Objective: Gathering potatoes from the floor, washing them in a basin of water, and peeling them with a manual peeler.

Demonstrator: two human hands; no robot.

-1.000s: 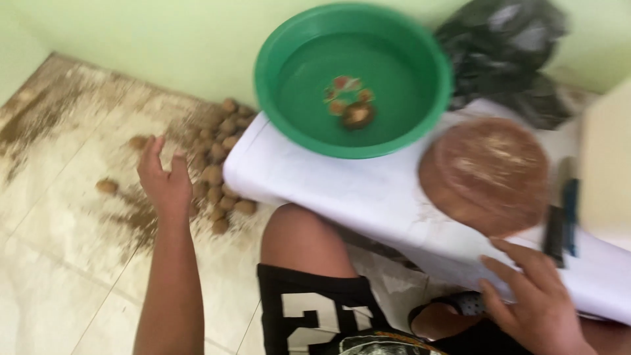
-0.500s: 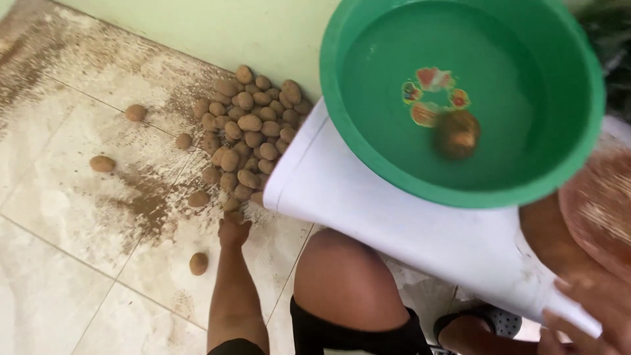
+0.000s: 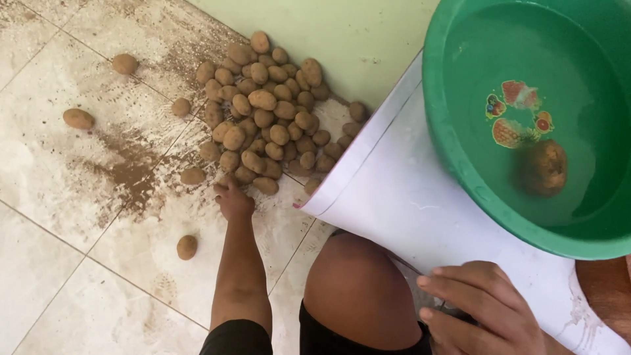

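1. We log the left hand (image 3: 234, 199) stretched down to the floor, at the near edge of a heap of small brown, soil-dusted potatoes (image 3: 266, 112). Its fingers curl over the potatoes at that edge; we cannot tell whether any one of them is actually pinched.
2. The heap lies on the pale, dirt-smeared tiled floor (image 3: 59, 276), packed against the foot of a light green wall (image 3: 342, 33).
3. Several potatoes lie apart from the heap: one stray potato (image 3: 186, 246) on the tile left of the forearm, and two more further off near the left edge of the view.
4. We note the right hand (image 3: 476, 306) at the lower right, fingers spread and lying flat on the near edge of a white sheet-covered board (image 3: 407, 204). It pinches nothing.
5. The board slopes above a bare knee (image 3: 358, 289) and carries a round green plastic basin (image 3: 460, 131) at the upper right.
6. The basin holds clear water, and a single brown potato (image 3: 544, 167) sits submerged near its bottom, just beside a printed fruit motif.
7. A reddish-brown round object (image 3: 608, 289) shows at the right edge, below the basin; it is mostly cut off and we cannot identify it.
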